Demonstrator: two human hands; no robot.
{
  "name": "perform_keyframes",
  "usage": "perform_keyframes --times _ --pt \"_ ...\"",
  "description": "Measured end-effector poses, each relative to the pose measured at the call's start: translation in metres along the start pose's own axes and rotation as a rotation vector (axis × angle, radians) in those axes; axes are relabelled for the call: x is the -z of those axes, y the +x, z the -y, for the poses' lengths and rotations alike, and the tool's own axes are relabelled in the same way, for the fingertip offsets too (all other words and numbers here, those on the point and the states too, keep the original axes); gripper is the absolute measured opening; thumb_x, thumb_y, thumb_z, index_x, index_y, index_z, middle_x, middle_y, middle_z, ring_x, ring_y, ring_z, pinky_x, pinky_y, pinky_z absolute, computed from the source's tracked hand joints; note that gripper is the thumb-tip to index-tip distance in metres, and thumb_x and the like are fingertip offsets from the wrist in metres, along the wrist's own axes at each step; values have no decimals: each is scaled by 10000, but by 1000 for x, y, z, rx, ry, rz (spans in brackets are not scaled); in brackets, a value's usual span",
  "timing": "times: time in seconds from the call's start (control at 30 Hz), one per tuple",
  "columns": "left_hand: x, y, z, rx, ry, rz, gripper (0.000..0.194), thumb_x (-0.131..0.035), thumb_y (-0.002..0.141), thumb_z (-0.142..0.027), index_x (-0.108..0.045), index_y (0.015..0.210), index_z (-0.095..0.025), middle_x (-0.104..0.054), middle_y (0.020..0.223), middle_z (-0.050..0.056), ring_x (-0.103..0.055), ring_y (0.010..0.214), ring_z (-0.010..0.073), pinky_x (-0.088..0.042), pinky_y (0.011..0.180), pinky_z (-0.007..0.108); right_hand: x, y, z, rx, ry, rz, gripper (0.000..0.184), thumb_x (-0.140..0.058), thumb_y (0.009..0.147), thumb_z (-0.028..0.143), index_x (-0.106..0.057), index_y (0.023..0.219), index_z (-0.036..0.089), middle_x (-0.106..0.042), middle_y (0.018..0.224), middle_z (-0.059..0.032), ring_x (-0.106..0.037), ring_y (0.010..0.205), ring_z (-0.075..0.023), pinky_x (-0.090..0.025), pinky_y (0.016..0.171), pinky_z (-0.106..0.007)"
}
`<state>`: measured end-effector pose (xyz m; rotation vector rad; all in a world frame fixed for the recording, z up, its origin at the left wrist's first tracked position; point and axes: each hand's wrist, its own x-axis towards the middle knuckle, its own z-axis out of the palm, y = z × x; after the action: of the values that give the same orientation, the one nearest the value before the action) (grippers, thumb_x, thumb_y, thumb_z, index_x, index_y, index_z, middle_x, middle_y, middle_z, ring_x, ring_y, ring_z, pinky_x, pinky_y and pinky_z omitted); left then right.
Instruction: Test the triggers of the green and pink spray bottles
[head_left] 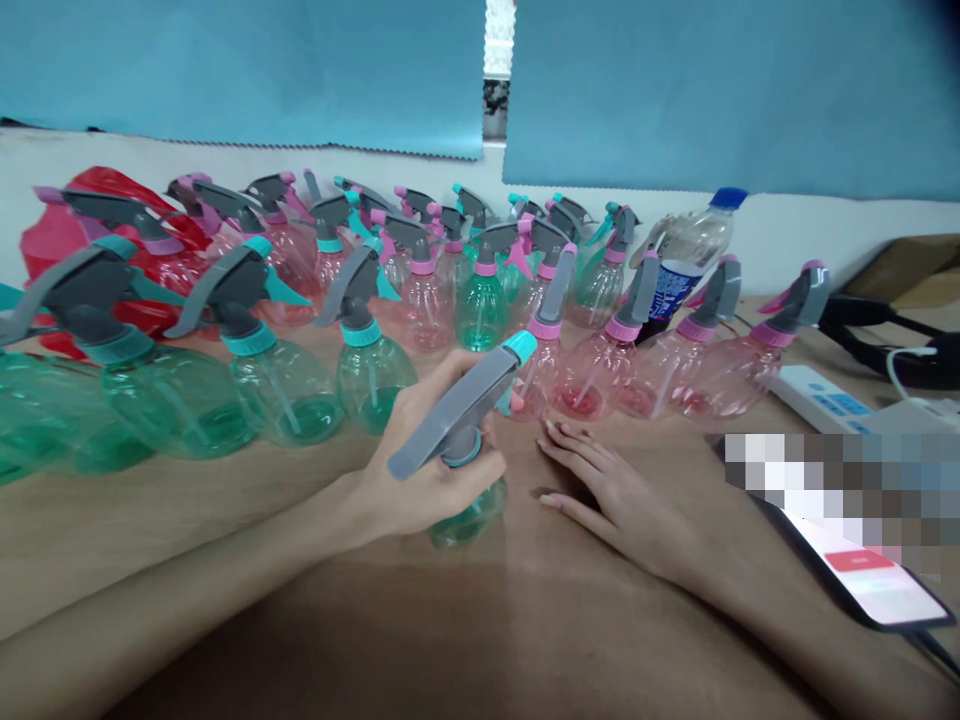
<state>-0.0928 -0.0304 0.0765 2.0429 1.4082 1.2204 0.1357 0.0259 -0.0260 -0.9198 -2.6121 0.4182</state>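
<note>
My left hand (420,465) is wrapped round the neck of a green spray bottle (469,515) with a grey and turquoise trigger head. The bottle is upright near the table's middle, its nozzle aimed to the far right; my fingers hide part of it. Flat on the wooden table (315,630) lies my right hand (611,490), fingers spread, holding nothing. Just beyond it stand several pink spray bottles (592,375) with grey and pink heads. Left of my left hand is a row of green spray bottles (289,395) with turquoise collars.
More spray bottles in pink and green (427,310) crowd the back, beside a red plastic bag (112,200). A drink bottle with a blue cap (694,250) stands behind. To the right lie a phone (892,590) with a cable, a white power strip (817,395) and a black strap-like object (877,340).
</note>
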Motion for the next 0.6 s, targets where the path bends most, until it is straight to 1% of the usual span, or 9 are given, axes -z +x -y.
perform_keyframes --times 0.1,0.17,0.3,0.37,0.47,0.6 --pt "0 0 0 8 2 14 356 -495 633 -95 -418 932 -272 -457 598 -80 -498 534 148 -419 533 296 0 -1 -1 -3 -12 13 590 -476 918 516 -426 1411 196 -408 1485 -114 -327 1389 -279 -296 1123 -539" --pt "1 0 -1 13 -9 31 336 -493 632 -99 -406 907 -273 -441 594 -82 -481 513 142 -411 521 295 -1 -1 -1 -2 -16 14 593 -476 918 518 -424 1412 194 -403 1489 -114 -322 1392 -278 -295 1125 -535" --pt "1 -1 -3 14 -21 36 326 -486 640 -70 -403 884 -270 -509 743 -62 -493 508 113 -448 554 291 -1 -1 -1 2 -11 3 592 -483 917 509 -423 1413 192 -410 1484 -119 -327 1389 -280 -293 1125 -537" --pt "1 0 -2 1 -10 27 318 -492 648 -69 -409 882 -267 -519 763 -55 -509 534 119 -463 574 293 -1 -1 -1 1 -16 8 595 -478 918 512 -427 1410 181 -407 1485 -125 -327 1389 -278 -290 1127 -533" --pt "1 1 3 -26 -2 33 331 -514 659 -95 -432 930 -267 -532 732 -53 -524 565 139 -480 585 298 0 0 0 0 -17 10 590 -473 918 516 -434 1405 184 -411 1482 -125 -329 1388 -280 -290 1124 -540" --pt "-1 2 7 -40 9 56 436 -522 664 -87 -466 1059 -266 -611 888 -24 -552 613 136 -491 583 279 0 0 1 -2 -15 9 593 -474 918 518 -431 1408 188 -418 1477 -126 -334 1385 -284 -292 1121 -546"
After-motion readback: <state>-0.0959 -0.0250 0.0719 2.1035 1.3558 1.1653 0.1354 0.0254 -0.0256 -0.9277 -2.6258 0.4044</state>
